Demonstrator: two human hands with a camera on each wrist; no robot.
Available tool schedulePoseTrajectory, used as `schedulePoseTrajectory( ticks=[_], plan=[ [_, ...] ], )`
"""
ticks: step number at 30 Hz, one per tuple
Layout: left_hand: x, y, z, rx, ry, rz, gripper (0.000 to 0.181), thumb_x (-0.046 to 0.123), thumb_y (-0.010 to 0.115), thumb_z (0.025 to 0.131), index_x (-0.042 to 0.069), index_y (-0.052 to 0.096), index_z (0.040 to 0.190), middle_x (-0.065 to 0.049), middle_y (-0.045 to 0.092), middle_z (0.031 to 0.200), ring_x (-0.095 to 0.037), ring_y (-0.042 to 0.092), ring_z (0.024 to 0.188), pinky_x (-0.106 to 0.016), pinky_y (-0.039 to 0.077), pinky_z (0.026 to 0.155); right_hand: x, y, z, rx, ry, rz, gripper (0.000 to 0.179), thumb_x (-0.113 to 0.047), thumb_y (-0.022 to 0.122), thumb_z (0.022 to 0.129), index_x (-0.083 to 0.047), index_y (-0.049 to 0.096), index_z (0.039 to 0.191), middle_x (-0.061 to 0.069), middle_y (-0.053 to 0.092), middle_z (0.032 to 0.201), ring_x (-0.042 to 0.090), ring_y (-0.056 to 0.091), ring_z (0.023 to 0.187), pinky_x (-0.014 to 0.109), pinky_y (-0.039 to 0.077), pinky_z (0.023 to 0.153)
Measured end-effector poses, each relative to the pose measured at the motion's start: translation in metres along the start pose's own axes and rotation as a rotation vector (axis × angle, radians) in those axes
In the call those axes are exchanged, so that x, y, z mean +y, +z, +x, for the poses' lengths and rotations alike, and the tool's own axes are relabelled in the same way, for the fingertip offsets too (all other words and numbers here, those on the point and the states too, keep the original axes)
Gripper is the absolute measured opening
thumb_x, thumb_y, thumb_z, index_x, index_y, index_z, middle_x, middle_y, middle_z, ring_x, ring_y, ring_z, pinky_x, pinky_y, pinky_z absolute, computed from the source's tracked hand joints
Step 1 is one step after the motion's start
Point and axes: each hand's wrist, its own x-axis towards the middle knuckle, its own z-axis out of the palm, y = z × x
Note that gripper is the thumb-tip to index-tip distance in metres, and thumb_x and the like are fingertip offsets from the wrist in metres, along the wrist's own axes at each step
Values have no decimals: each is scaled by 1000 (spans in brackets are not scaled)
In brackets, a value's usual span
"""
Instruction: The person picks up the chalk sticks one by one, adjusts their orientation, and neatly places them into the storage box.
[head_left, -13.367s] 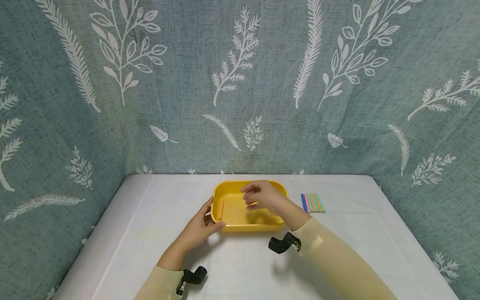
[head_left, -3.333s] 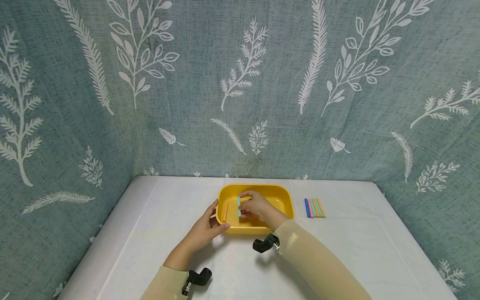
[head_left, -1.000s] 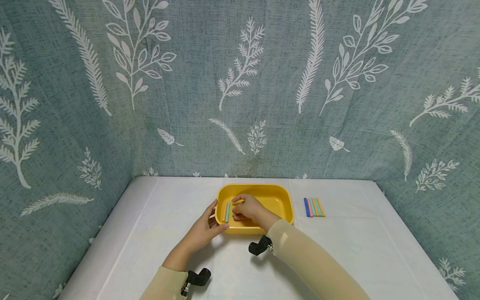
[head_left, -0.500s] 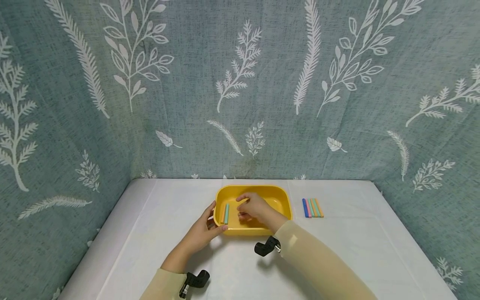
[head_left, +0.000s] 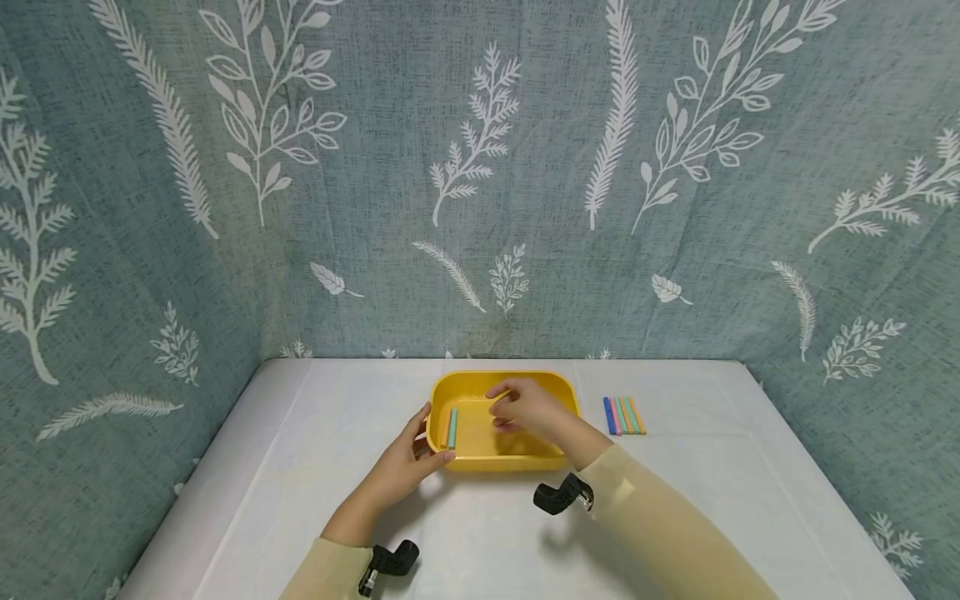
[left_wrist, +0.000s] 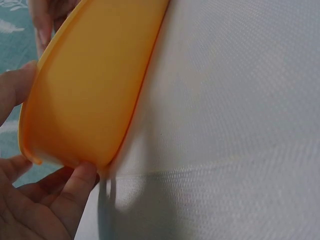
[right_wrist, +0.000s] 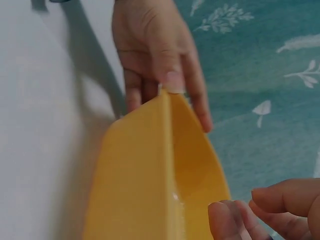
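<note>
My left hand (head_left: pixel 401 458) grips the left end of a yellow plastic tray (head_left: pixel 502 463), thumb over the front rim and fingers against its outer wall. In the left wrist view, the fingers (left_wrist: pixel 77 192) press the tray's end wall. Inside the tray, at its left end, an orange stick (head_left: pixel 445 431) and a turquoise stick (head_left: pixel 453 429) lie side by side, pointing away from me. Over the tray's middle hovers my right hand (head_left: pixel 531 410), fingers loosely bent and holding nothing. The right wrist view shows its fingertips (right_wrist: pixel 225 220) apart above the tray's rim.
Right of the tray, several thin sticks, blue, pink, turquoise and orange, lie in a row (head_left: pixel 625 416) on the white-covered table (head_left: pixel 697 500). A patterned teal cloth (head_left: pixel 480 317) stands behind the table and along both sides.
The right hand set the turquoise stick down beside the orange one and let go. Since then it has drawn back rightward and up. The left hand keeps its hold on the tray.
</note>
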Motion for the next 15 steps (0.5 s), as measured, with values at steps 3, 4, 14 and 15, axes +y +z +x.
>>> schedulePoseTrajectory(
  ticks=[3, 4, 14, 15],
  plan=[
    [0, 0, 0, 1, -2, -5, 96, 26, 77, 90, 17, 15, 162, -16, 37, 156, -33, 51, 133, -43, 46, 106, -4, -6, -7, 5, -8, 15, 32, 1, 62, 97, 8, 57, 128, 25, 62, 108, 35, 67, 92, 45, 59, 85],
    [0, 0, 0, 2, -2, -5, 96, 26, 78, 90, 17, 15, 162, -16, 37, 156, -33, 51, 133, -43, 46, 106, -6, -8, -10, 6, -15, 16, 32, 2, 62, 97, 8, 57, 128, 26, 62, 109, 37, 67, 94, 46, 59, 85],
    [-1, 0, 0, 4, -1, 5, 96, 27, 78, 90, 17, 15, 162, -16, 38, 155, -34, 50, 133, -44, 46, 106, -11, -31, -32, 21, -87, -3, 30, -2, 64, 97, 4, 62, 126, 25, 60, 110, 36, 67, 95, 40, 61, 81],
    [-1, 0, 0, 5, -2, 3, 96, 27, 78, 90, 16, 16, 162, -17, 38, 155, -34, 50, 133, -44, 46, 106, -10, -33, -34, 20, -94, -1, 29, -2, 65, 97, 4, 62, 125, 24, 60, 110, 34, 67, 93, 40, 61, 81]
  ],
)
